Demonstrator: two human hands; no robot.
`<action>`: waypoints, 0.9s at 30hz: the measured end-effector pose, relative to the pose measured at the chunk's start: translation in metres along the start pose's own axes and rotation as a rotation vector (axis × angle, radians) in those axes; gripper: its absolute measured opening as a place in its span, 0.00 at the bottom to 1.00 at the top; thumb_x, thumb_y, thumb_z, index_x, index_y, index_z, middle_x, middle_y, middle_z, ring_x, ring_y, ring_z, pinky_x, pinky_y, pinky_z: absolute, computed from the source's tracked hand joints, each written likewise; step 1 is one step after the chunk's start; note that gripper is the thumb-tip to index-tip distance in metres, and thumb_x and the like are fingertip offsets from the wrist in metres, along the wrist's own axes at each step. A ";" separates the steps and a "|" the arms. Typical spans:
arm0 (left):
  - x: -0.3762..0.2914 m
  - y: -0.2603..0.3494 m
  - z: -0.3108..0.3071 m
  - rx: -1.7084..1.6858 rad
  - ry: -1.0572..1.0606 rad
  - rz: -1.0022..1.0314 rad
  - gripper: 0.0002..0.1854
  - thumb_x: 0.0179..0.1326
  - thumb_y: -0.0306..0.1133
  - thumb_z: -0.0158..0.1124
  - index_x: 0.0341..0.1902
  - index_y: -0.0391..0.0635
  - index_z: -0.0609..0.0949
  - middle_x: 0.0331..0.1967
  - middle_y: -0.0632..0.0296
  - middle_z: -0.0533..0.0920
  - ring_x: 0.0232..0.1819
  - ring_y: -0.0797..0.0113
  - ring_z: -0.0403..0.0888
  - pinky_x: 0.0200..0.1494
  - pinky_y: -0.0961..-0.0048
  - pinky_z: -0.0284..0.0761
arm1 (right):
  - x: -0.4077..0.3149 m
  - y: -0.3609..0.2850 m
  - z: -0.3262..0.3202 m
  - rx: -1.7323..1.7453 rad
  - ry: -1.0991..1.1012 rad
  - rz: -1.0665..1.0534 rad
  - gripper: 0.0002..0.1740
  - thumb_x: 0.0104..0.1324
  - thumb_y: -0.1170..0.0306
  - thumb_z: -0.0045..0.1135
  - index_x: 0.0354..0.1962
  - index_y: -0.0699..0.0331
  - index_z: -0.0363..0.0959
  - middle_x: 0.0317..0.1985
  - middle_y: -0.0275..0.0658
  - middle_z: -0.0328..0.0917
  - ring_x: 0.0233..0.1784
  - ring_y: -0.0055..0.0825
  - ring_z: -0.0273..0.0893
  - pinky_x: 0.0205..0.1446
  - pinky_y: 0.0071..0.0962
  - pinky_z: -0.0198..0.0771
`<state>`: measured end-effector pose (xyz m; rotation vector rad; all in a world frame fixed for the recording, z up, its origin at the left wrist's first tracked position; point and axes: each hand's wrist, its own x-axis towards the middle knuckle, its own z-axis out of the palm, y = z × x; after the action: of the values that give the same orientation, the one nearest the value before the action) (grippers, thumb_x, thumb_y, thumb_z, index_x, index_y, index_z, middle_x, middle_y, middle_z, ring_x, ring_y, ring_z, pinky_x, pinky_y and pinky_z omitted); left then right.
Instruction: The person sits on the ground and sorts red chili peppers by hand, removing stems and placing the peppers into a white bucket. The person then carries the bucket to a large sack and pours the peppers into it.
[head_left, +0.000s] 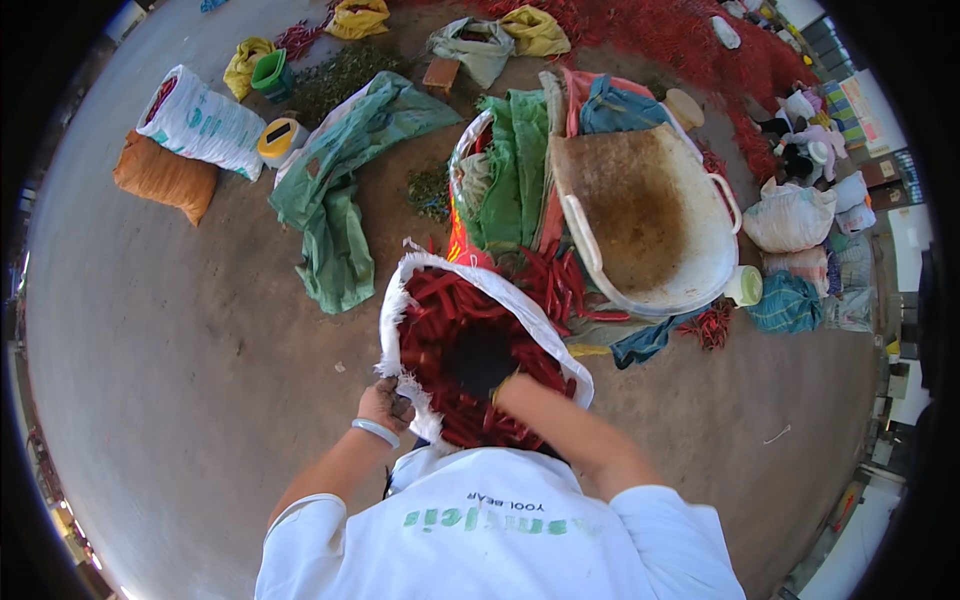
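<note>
A white woven sack (517, 289) stands before me with its mouth wide, nearly full of red chili peppers (450, 300). My left hand (386, 405), with a pale bangle at the wrist, grips the frayed rim at the lower left. Inside the mouth is my right hand (486, 364), dark and blurred, apparently gloved, down among the peppers; its fingers are hard to make out, and whether it holds any peppers cannot be told. Loose peppers (555, 289) lie just past the sack's right rim.
Beyond stand a large white plastic tub (675, 262), stained inside, and green woven sacks (517, 165). A green sheet (326, 195), a full white sack (202, 124) and an orange sack (165, 176) lie left. Several people (810, 150) sit far right near heaped peppers (675, 45).
</note>
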<state>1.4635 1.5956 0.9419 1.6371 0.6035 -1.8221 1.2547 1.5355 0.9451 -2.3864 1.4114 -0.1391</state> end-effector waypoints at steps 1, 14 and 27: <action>-0.003 0.002 -0.001 -0.039 -0.007 0.081 0.09 0.65 0.38 0.51 0.28 0.54 0.72 0.14 0.73 0.69 0.09 0.75 0.58 0.13 0.74 0.52 | 0.014 0.009 0.002 0.018 -0.120 0.027 0.20 0.70 0.51 0.39 0.46 0.49 0.78 0.30 0.45 0.80 0.30 0.43 0.78 0.32 0.44 0.70; -0.032 0.007 0.040 -0.232 -0.089 0.054 0.18 0.66 0.41 0.51 0.20 0.57 0.63 0.07 0.75 0.54 0.07 0.76 0.49 0.13 0.76 0.43 | 0.084 -0.002 0.023 0.041 -0.155 -0.036 0.13 0.63 0.62 0.46 0.42 0.50 0.75 0.36 0.42 0.82 0.38 0.40 0.83 0.36 0.43 0.76; -0.039 0.023 0.018 -0.456 -0.269 -0.028 0.19 0.66 0.38 0.46 0.16 0.56 0.62 0.06 0.76 0.55 0.07 0.77 0.47 0.13 0.77 0.42 | 0.051 0.007 0.018 -0.080 0.398 -0.164 0.09 0.59 0.68 0.51 0.35 0.58 0.77 0.27 0.39 0.77 0.26 0.36 0.78 0.26 0.34 0.74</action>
<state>1.4686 1.5727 0.9845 1.0696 0.8462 -1.7253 1.2790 1.4927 0.9210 -2.6431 1.4000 -0.6429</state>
